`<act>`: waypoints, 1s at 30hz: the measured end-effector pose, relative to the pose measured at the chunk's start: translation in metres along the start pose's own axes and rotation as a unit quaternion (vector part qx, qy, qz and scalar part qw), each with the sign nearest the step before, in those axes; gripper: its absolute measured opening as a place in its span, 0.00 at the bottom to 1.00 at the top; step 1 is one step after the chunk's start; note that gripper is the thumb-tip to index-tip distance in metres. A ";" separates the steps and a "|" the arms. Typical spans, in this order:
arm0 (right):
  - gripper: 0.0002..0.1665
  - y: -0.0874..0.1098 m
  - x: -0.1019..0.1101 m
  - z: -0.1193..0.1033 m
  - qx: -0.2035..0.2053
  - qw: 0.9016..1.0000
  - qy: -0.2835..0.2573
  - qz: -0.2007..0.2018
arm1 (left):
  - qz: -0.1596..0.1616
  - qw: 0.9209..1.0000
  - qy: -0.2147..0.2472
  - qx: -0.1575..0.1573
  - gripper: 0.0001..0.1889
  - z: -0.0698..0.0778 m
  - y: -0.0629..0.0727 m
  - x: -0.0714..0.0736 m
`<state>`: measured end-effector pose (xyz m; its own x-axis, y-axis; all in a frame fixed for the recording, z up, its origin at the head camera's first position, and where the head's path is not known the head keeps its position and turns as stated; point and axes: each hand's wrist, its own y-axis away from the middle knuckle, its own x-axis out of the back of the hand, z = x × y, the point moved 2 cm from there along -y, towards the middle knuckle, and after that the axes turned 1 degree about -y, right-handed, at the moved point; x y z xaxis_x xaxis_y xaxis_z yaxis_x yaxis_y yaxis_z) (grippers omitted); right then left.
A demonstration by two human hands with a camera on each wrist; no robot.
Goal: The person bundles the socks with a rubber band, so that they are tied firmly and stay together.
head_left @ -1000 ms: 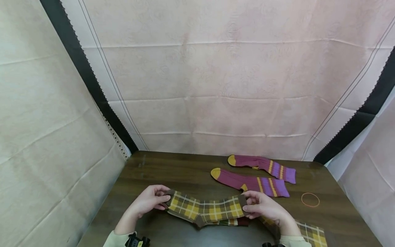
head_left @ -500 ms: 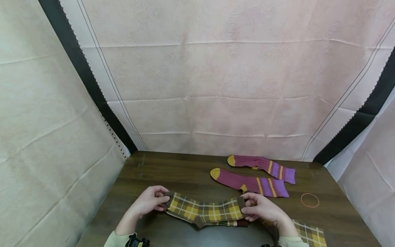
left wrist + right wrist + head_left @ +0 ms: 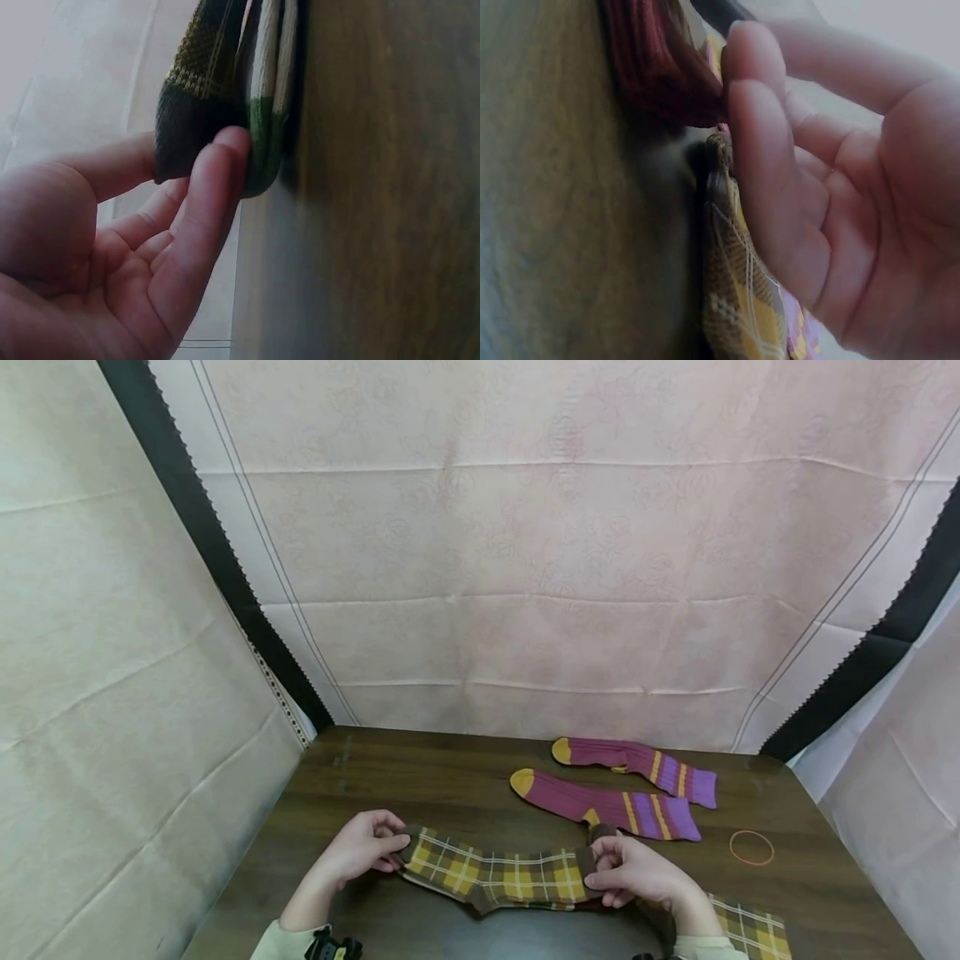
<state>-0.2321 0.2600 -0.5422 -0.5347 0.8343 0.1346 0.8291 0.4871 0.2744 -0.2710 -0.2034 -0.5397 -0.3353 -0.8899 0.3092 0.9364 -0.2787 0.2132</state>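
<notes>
A yellow and brown plaid sock point(image 3: 517, 875) lies stretched sideways between my hands in the head view. My left hand point(image 3: 367, 847) pinches its dark toe end, and my right hand point(image 3: 633, 872) pinches the brown cuff. Just under it are folded socks with a green end point(image 3: 262, 150) in the left wrist view and a dark red cuff point(image 3: 656, 82) in the right wrist view; the plaid sock covers most of them. A second plaid sock point(image 3: 757, 931) lies partly hidden below my right hand and forearm.
Two purple and maroon striped socks point(image 3: 615, 802) with yellow toes lie at the back right of the brown wooden table point(image 3: 420, 777). An orange rubber band point(image 3: 752, 862) rests right of them. Pale fabric walls point(image 3: 525, 610) enclose the table.
My right hand has moved slightly down and left with the cuff, which now covers more of the dark red cuff below. More of the second plaid sock's brown end shows behind that hand.
</notes>
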 end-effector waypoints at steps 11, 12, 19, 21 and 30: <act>0.13 0.004 -0.004 -0.001 -0.021 1.000 0.004 0.007 | 0.021 0.999 -0.025 0.004 0.13 -0.004 0.000 -0.002; 0.13 0.004 -0.003 -0.001 -0.022 1.000 0.006 0.009 | 0.022 0.999 -0.024 0.004 0.13 -0.004 0.000 -0.001; 0.15 0.003 -0.003 0.000 -0.033 0.999 0.020 0.031 | 0.020 1.000 -0.019 0.003 0.13 -0.004 0.001 0.000; 0.16 0.003 -0.003 0.000 -0.035 0.998 0.025 0.037 | 0.020 1.000 -0.015 0.004 0.13 -0.004 0.001 0.000; 0.20 0.003 -0.006 -0.001 -0.041 0.997 0.036 0.054 | 0.009 1.000 -0.007 0.000 0.13 -0.008 0.000 0.002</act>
<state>-0.2262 0.2564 -0.5411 -0.4561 0.8584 0.2349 0.8677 0.3703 0.3315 -0.2710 -0.2081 -0.5461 -0.3199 -0.8898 0.3256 0.9422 -0.2625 0.2084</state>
